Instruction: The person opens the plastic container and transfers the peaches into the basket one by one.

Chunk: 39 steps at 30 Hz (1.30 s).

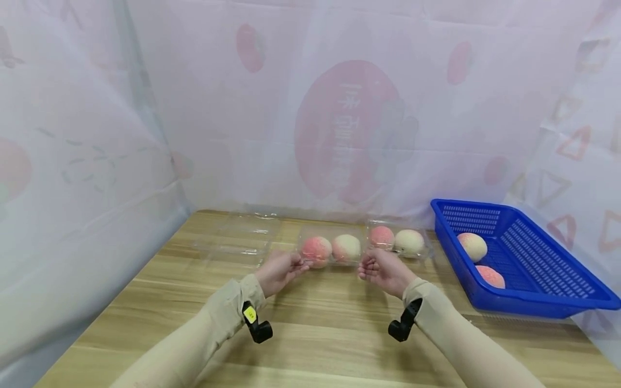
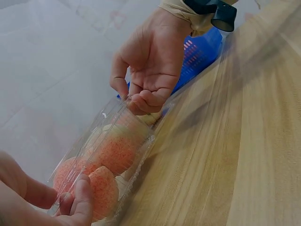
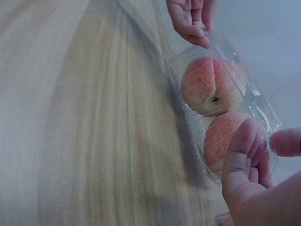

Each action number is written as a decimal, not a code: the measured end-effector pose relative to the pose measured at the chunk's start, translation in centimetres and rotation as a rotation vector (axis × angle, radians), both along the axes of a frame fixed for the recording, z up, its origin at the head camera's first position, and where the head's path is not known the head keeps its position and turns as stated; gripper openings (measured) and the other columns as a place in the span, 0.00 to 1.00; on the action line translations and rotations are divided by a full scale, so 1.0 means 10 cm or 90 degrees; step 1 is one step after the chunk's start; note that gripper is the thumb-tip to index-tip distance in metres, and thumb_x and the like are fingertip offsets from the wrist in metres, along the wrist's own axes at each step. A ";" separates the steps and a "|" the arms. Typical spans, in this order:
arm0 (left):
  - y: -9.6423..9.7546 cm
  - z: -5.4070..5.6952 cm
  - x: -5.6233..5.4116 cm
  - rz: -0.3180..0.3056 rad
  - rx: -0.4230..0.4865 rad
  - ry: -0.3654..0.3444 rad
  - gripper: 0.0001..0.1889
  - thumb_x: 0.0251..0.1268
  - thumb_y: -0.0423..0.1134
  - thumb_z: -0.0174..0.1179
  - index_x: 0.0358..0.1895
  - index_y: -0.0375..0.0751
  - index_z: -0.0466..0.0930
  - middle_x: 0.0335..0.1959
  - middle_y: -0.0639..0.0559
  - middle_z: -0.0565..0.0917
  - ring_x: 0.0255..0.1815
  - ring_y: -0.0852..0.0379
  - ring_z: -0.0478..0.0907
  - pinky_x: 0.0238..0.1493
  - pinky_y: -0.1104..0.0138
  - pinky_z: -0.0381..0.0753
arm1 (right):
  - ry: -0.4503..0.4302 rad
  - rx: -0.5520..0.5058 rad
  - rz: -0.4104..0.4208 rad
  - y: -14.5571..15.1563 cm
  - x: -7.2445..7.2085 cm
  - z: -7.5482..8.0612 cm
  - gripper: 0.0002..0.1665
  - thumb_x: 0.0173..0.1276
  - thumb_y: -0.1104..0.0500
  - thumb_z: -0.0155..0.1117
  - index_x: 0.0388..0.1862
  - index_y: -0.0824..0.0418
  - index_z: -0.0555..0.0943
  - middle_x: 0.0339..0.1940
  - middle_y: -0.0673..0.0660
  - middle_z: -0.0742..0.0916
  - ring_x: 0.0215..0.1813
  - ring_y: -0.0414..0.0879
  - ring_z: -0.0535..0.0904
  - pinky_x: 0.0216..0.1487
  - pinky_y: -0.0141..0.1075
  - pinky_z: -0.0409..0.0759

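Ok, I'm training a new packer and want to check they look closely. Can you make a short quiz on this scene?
1. Multiple choice: in the head view, how many peaches show in the basket?
A. one
B. two
C. four

2. True or false: the left hand grips the basket's rim.

3. Fill in: in the head view, between the held box and the basket sits ____.

Key:
1. B.
2. False; it pinches the held box, as does the right hand.
3. Another box, with two peaches in it.
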<state>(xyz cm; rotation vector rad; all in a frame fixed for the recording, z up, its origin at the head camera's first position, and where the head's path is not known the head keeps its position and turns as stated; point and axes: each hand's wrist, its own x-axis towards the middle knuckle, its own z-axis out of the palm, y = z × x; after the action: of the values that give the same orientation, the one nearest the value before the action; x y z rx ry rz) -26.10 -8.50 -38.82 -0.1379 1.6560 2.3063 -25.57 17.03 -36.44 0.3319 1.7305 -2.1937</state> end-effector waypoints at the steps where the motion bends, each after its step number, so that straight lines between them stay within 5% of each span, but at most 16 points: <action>1: -0.02 0.00 0.02 0.000 0.003 0.000 0.07 0.64 0.19 0.46 0.42 0.18 0.71 0.41 0.36 0.75 0.42 0.49 0.80 0.54 0.62 0.80 | 0.001 -0.001 0.001 0.00 0.02 0.01 0.13 0.69 0.69 0.48 0.50 0.70 0.63 0.38 0.63 0.73 0.37 0.49 0.74 0.41 0.36 0.79; 12: -0.09 0.04 0.28 -0.025 0.022 0.043 0.06 0.65 0.21 0.48 0.40 0.18 0.72 0.44 0.33 0.76 0.45 0.46 0.82 0.53 0.62 0.81 | 0.025 -0.044 -0.004 0.01 0.40 0.06 0.09 0.67 0.70 0.51 0.45 0.71 0.67 0.35 0.61 0.76 0.38 0.48 0.76 0.44 0.36 0.80; 20: -0.10 0.10 0.49 -0.061 0.031 0.058 0.12 0.68 0.23 0.47 0.49 0.15 0.72 0.48 0.31 0.75 0.46 0.47 0.80 0.55 0.61 0.79 | 0.044 -0.043 -0.026 0.03 0.64 0.09 0.03 0.65 0.70 0.53 0.36 0.71 0.73 0.32 0.61 0.79 0.36 0.48 0.78 0.44 0.36 0.82; 27: -0.15 0.14 0.66 -0.049 0.056 0.054 0.14 0.71 0.24 0.46 0.51 0.13 0.69 0.47 0.31 0.74 0.44 0.48 0.79 0.56 0.62 0.79 | 0.064 -0.068 -0.023 -0.05 0.82 0.11 0.05 0.65 0.70 0.52 0.30 0.68 0.75 0.29 0.58 0.81 0.32 0.46 0.80 0.40 0.35 0.83; 35: -0.24 0.14 0.84 -0.040 0.068 0.054 0.10 0.73 0.27 0.47 0.32 0.24 0.72 0.43 0.36 0.74 0.42 0.49 0.81 0.54 0.61 0.80 | 0.066 -0.082 -0.017 -0.13 0.99 0.07 0.05 0.63 0.70 0.52 0.29 0.66 0.74 0.30 0.58 0.80 0.32 0.46 0.79 0.40 0.35 0.82; 39: -0.26 0.12 0.89 -0.049 0.074 0.053 0.11 0.74 0.31 0.49 0.30 0.30 0.73 0.38 0.40 0.74 0.40 0.51 0.80 0.54 0.61 0.80 | 0.060 -0.092 -0.015 -0.13 1.05 0.01 0.04 0.61 0.70 0.52 0.30 0.66 0.75 0.30 0.57 0.80 0.32 0.46 0.79 0.40 0.35 0.82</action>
<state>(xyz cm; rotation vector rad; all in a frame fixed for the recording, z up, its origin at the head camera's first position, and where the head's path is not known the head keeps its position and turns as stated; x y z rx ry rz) -17.24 -11.08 -37.60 0.0462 1.5321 2.3719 -15.10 15.78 -36.30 0.2180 1.6097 -2.3715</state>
